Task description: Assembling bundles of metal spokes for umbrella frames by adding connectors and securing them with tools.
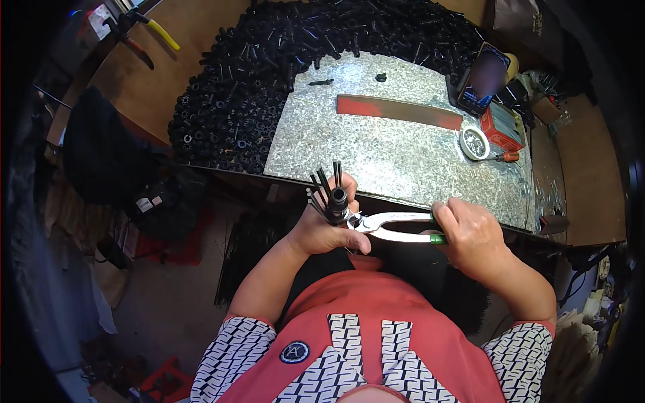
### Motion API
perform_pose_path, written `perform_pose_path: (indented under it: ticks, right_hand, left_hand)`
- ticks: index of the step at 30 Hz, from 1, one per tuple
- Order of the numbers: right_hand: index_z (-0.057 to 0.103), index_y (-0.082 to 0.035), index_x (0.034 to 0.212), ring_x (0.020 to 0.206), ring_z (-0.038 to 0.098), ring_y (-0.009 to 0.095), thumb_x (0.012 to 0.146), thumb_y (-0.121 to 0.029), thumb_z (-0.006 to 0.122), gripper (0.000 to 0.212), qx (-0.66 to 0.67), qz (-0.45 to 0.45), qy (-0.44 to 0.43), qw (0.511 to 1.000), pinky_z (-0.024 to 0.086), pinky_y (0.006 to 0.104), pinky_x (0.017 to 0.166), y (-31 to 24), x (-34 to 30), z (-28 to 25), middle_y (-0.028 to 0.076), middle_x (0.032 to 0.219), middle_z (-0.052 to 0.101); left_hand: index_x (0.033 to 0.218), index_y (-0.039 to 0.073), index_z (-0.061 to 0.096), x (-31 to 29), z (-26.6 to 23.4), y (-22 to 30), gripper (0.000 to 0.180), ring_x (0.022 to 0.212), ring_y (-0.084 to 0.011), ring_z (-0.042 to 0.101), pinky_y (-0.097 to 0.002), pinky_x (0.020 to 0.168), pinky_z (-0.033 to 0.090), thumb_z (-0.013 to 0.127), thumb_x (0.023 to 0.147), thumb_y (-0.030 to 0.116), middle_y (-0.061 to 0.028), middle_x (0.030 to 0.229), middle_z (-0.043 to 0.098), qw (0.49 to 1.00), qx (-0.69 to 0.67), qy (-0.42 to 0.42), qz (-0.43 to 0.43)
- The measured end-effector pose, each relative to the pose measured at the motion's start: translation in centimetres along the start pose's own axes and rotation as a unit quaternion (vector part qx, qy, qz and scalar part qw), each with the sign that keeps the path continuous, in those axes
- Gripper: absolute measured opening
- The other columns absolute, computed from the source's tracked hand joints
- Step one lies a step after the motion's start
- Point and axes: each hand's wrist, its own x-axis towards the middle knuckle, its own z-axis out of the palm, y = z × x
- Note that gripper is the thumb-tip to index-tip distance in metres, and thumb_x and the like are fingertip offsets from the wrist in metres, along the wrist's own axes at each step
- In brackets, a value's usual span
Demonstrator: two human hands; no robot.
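Note:
My left hand (314, 230) is closed around a black part with a round hollow end (338, 198) and several thin black rods fanning up from it. My right hand (472, 240) grips the green-tipped handles of silver pincers (395, 220). The handles stand apart, and the jaws meet the black part beside my left thumb. Whether the jaws bite on it is too small to tell. Both hands are just in front of the bench edge, above my lap.
A large heap of black parts (232, 101) covers the back and left of the speckled benchtop (322, 148). A long flat bar (400, 112) lies across it. At the right are a phone (485, 77), a white bowl (474, 144), a red box (499, 129) and a screwdriver (508, 156).

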Motion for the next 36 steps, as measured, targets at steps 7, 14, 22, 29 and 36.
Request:
perform_pose_path:
  ticks: [7,14,22,29,36]
  right_hand:
    - [0.053,-0.002,0.094,0.062,0.057,0.027,0.076,-0.022,0.07,0.032,-0.024,-0.01,-0.011,1.0,0.045,0.0383,0.053,-0.1,0.1,0.1,0.01,0.072,0.05]
    - [0.052,-0.002,0.093,0.065,0.061,0.035,0.079,-0.029,0.071,0.036,0.141,0.018,-0.086,0.986,0.049,0.0431,0.057,-0.3,0.3,1.6,0.016,0.075,0.058]
    - [0.042,-0.003,0.082,0.059,0.054,0.026,0.075,-0.002,0.074,0.034,0.307,0.133,0.03,0.942,0.043,0.0352,0.055,0.3,-0.9,1.3,0.012,0.07,0.054]
    - [0.052,-0.005,0.089,0.097,0.058,0.031,0.07,-0.01,0.076,0.031,-0.062,0.002,0.276,0.959,0.04,0.0489,0.092,0.4,1.6,-0.9,0.014,0.106,0.057]
    - [0.052,-0.005,0.099,0.112,0.055,0.031,0.077,-0.019,0.074,0.034,-0.211,-0.047,0.29,0.933,0.029,0.0541,0.106,-0.2,1.5,-0.6,0.014,0.117,0.055]
  left_hand:
    - [0.088,0.015,0.029,0.1,0.5,-0.1,0.073,0.055,-0.0027,0.03,-0.0213,0.05,0.023,0.093,0.054,0.015,0.0076,0.063,0.034,0.996,0.091,0.022,0.001]
    - [0.088,0.014,0.03,-0.2,-0.1,-1.3,0.073,0.053,-0.0034,0.032,-0.0208,0.049,0.025,0.086,0.056,0.047,0.0058,0.061,0.037,0.998,0.031,0.036,0.044]
    - [0.086,0.011,0.042,-1.1,-0.5,1.3,0.058,0.052,-0.0059,0.04,-0.0227,0.049,0.033,0.077,0.067,0.054,0.0034,0.061,0.042,0.992,-0.048,0.058,0.104]
    - [0.081,0.011,0.042,-1.4,-0.4,2.0,0.048,0.052,-0.007,0.041,-0.0242,0.051,0.035,0.078,0.072,0.042,0.0031,0.061,0.043,0.988,-0.097,0.033,0.117]
    - [0.079,0.011,0.044,-1.7,0.1,2.0,0.052,0.059,-0.0064,0.045,-0.0222,0.055,0.036,0.086,0.063,0.037,0.0038,0.065,0.048,0.993,-0.081,0.049,0.071]
